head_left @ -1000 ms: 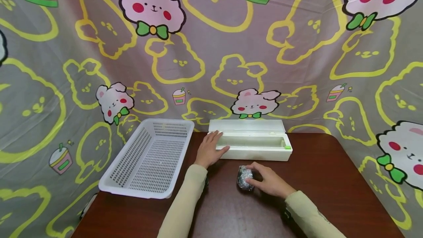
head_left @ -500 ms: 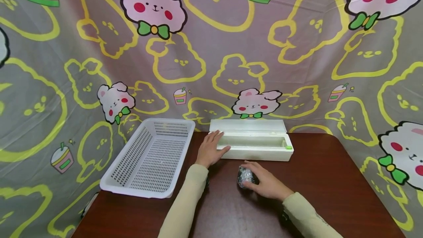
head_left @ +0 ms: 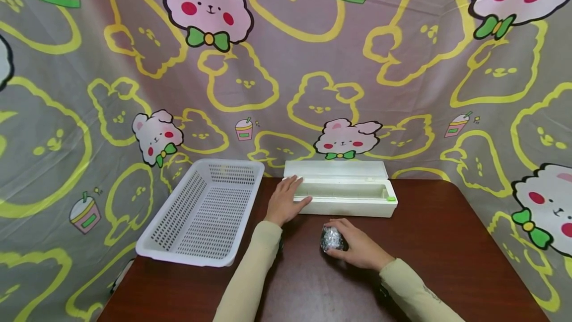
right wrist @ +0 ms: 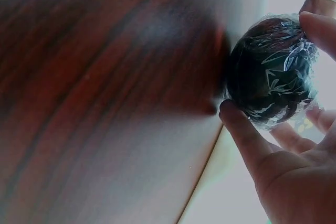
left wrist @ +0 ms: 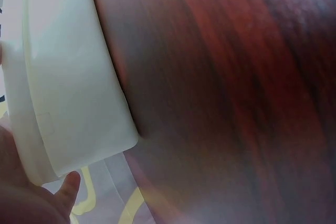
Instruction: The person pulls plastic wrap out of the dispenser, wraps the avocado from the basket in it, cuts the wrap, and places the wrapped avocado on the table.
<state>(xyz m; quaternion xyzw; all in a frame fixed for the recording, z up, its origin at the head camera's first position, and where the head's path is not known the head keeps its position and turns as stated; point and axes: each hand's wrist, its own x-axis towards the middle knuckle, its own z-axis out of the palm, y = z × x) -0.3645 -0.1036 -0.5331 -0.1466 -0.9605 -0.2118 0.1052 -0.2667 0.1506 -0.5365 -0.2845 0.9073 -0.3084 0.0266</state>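
Note:
A dark round object wrapped in crinkled clear film [head_left: 331, 239] sits on the table in front of the white box. My right hand [head_left: 361, 247] holds it from the right in the head view, fingers over its far side and thumb on its near side. In the right wrist view the dark ball [right wrist: 268, 72] shows between the thumb and the spread fingers. My left hand [head_left: 284, 201] rests on the left end of the long white box [head_left: 344, 207], its fingers relaxed. The box's lid [head_left: 335, 169] stands raised at the back, baring a long trough inside.
A white perforated plastic basket [head_left: 207, 222] stands on the table's left side. The dark reddish wooden table [head_left: 304, 282] reaches back to a patterned cloth [head_left: 268, 73] hanging behind and at both sides. A small green piece [head_left: 391, 199] sits at the box's right end.
My right hand has shifted slightly left and farther over the wrapped ball, which looks slightly turned. My left hand keeps its place on the box.

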